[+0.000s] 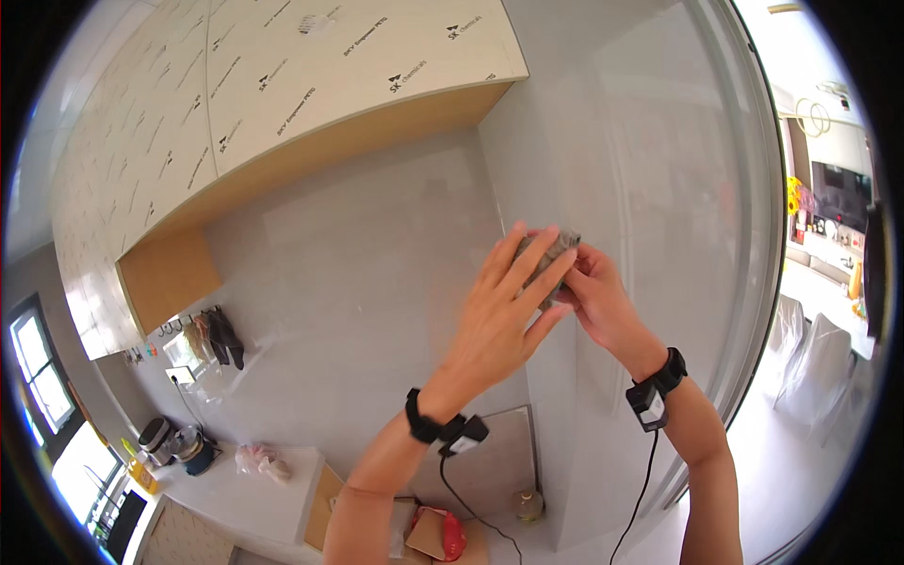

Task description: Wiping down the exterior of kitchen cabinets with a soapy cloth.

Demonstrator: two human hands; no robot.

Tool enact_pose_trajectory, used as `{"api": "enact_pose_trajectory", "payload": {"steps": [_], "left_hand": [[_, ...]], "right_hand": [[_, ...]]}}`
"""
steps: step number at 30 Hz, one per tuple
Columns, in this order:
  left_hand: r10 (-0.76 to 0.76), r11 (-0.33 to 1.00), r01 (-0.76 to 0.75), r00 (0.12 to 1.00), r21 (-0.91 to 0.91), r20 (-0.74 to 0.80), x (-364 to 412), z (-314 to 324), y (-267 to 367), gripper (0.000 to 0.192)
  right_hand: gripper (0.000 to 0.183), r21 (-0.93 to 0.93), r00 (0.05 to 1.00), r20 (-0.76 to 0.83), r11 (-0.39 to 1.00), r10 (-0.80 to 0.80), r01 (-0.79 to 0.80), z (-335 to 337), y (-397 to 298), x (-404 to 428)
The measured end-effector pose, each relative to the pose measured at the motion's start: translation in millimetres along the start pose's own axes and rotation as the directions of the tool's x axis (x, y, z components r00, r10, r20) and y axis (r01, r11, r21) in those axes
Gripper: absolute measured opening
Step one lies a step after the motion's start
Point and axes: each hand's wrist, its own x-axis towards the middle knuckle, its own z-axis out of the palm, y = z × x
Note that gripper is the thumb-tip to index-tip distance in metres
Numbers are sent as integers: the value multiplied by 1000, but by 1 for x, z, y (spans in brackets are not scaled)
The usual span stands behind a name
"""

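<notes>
A bunched grey cloth (562, 247) is up in front of the grey wall, near the inside corner. My right hand (600, 296) grips it from the right, thumb and fingers bent against its edge. Across its near side lies my left hand (505, 304), with straight fingers spread apart. Much of the cloth is hidden behind those fingers, and I cannot tell whether they grip it or only rest on it. Each wrist wears a black band with a small device, and a black cable hangs from each.
Above hangs a wall cabinet (318, 92) in printed protective film. A white counter (233, 494) at lower left bears a glass-bowled appliance (191, 448) and a plastic bag (261, 462). Below are a cardboard box (427, 533) and a jar (528, 505). A framed doorway (766, 282) stands right.
</notes>
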Motion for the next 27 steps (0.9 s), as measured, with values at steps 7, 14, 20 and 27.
{"api": "enact_pose_trajectory", "payload": {"steps": [7,14,20,27], "left_hand": [[220,956,-152,938,251,-268,67,-35,-71,60],[74,872,320,662,370,-746,107,-154,-213,45],[252,728,167,837,665,-486,176,-38,-190,44],[288,719,-68,935,692,-207,181,-4,-160,49]], "right_hand": [[70,38,922,319,975,-218,217,22,-57,5],[65,-680,665,733,-154,-143,717,-29,-5,30],[64,-637,647,749,-426,-143,642,-40,23,38],[56,-639,630,755,-419,-180,645,-42,24,41]]}}
